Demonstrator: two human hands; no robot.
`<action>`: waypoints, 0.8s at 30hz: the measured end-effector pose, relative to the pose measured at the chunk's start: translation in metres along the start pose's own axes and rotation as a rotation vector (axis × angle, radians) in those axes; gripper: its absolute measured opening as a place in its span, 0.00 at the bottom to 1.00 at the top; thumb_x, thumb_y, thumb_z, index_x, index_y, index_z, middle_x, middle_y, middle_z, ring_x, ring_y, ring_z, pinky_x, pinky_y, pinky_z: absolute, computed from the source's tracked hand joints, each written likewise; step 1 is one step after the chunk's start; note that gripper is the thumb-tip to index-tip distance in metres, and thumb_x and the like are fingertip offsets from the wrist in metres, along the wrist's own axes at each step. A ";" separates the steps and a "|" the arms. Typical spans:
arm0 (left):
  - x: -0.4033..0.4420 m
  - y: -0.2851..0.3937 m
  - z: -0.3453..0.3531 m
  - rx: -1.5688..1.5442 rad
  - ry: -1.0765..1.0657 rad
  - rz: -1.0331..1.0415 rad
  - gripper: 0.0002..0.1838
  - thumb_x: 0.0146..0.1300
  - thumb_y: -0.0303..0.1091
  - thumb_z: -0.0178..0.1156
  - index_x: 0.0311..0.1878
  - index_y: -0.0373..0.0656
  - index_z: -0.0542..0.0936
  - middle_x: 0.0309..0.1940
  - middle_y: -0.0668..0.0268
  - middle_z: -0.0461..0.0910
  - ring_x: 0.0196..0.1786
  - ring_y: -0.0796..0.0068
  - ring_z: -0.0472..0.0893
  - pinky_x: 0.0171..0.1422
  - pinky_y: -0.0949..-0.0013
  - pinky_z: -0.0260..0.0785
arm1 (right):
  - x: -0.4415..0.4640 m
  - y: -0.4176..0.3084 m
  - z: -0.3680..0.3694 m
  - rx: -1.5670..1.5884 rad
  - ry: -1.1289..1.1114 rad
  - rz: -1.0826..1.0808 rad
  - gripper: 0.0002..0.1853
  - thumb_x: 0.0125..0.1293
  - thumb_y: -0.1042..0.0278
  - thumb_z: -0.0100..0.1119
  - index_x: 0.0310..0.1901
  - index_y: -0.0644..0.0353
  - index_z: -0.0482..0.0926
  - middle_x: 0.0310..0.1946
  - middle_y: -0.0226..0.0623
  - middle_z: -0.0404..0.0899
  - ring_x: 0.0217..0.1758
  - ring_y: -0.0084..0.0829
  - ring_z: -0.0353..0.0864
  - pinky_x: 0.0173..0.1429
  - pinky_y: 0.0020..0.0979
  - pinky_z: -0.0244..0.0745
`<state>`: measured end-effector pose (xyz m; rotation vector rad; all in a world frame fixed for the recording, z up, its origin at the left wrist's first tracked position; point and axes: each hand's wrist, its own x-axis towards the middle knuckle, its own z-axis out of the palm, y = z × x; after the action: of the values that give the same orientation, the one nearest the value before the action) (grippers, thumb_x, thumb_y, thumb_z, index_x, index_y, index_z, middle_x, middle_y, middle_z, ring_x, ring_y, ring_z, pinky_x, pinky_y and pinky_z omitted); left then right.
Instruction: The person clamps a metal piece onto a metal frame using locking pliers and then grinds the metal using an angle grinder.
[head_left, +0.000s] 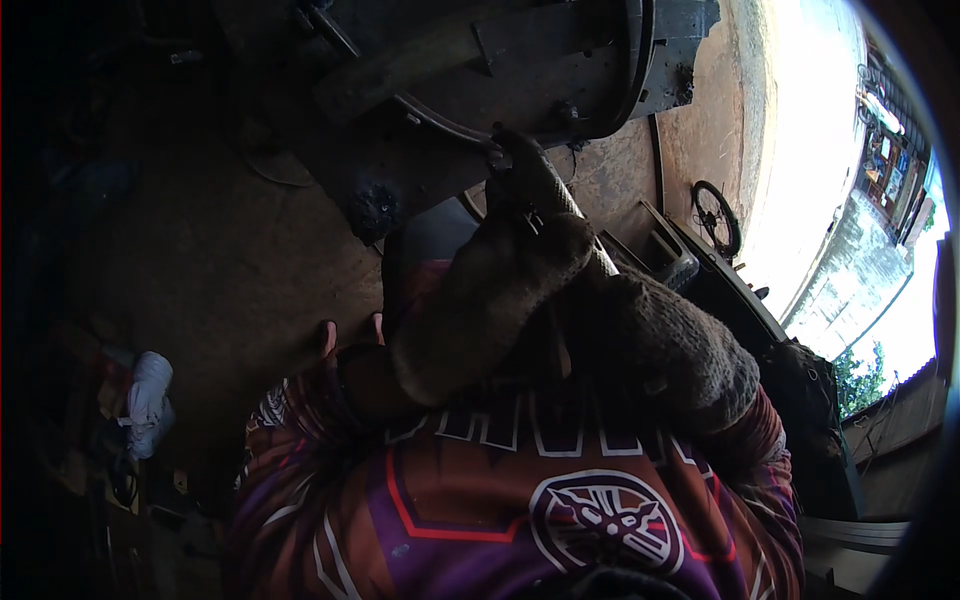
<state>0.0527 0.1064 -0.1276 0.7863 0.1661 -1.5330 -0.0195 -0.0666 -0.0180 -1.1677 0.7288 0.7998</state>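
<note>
Both of my hands wear thick, dark knitted gloves and grip a ridged metal bar [606, 256] that slants up and away from my chest. My left hand [500, 280] is closed around its farther part, close to the edge of a dark metal plate [400, 185]. Nearer to me, my right hand [675, 345] is wrapped around the bar's lower end. The bar's far tip lies partly behind the left glove, near a curved thin metal rod [440, 122] on the plate. It is too dark to tell whether bar and rod touch.
A curved metal band [642, 75] stands on the plate's right side. At right are a wheel [716, 218] on the floor and a long dark box-like object [730, 280]. A white cloth bundle [150, 405] lies at left. Bright daylight enters from the right.
</note>
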 end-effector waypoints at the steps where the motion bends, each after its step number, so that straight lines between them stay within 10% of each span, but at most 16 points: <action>1: 0.001 -0.004 -0.003 0.005 0.002 0.006 0.28 0.81 0.47 0.47 0.74 0.40 0.61 0.62 0.59 0.73 0.56 0.72 0.80 0.58 0.66 0.77 | 0.000 0.000 0.000 0.000 -0.001 0.001 0.44 0.59 0.55 0.75 0.72 0.65 0.65 0.56 0.48 0.80 0.58 0.37 0.80 0.61 0.38 0.74; 4: 0.005 -0.007 -0.007 0.180 -0.071 0.147 0.30 0.80 0.50 0.47 0.74 0.40 0.61 0.59 0.59 0.76 0.54 0.72 0.81 0.55 0.66 0.78 | 0.000 0.001 0.001 -0.001 -0.002 -0.006 0.43 0.59 0.55 0.75 0.71 0.66 0.66 0.55 0.48 0.80 0.57 0.37 0.80 0.60 0.38 0.74; 10: -0.003 0.028 0.006 -0.248 -0.025 -0.316 0.28 0.80 0.51 0.48 0.71 0.38 0.67 0.53 0.56 0.79 0.51 0.72 0.82 0.53 0.66 0.79 | 0.005 0.005 0.004 0.024 0.006 -0.007 0.42 0.59 0.55 0.75 0.71 0.66 0.67 0.53 0.48 0.81 0.55 0.36 0.81 0.58 0.38 0.75; 16: -0.007 0.015 0.009 0.133 0.043 0.081 0.22 0.78 0.48 0.51 0.62 0.39 0.72 0.48 0.55 0.82 0.43 0.70 0.85 0.45 0.69 0.80 | 0.006 0.006 0.006 0.030 0.010 -0.010 0.42 0.59 0.54 0.74 0.70 0.66 0.68 0.52 0.47 0.81 0.53 0.36 0.82 0.56 0.37 0.76; 18: 0.000 0.023 0.009 -0.406 -0.026 -0.284 0.19 0.78 0.46 0.52 0.57 0.39 0.75 0.43 0.58 0.84 0.38 0.72 0.85 0.42 0.72 0.79 | 0.007 0.006 0.007 0.041 0.015 -0.011 0.41 0.59 0.54 0.74 0.70 0.66 0.68 0.52 0.47 0.82 0.52 0.36 0.82 0.55 0.37 0.76; 24: -0.001 0.028 0.007 -0.331 -0.006 -0.284 0.18 0.78 0.43 0.52 0.58 0.39 0.75 0.45 0.59 0.84 0.41 0.75 0.84 0.45 0.72 0.79 | 0.010 0.007 0.007 0.077 0.017 -0.008 0.41 0.59 0.54 0.74 0.69 0.66 0.69 0.50 0.46 0.82 0.51 0.36 0.83 0.54 0.36 0.77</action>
<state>0.0763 0.0993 -0.1120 0.5091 0.5317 -1.7158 -0.0198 -0.0566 -0.0279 -1.1087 0.7625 0.7495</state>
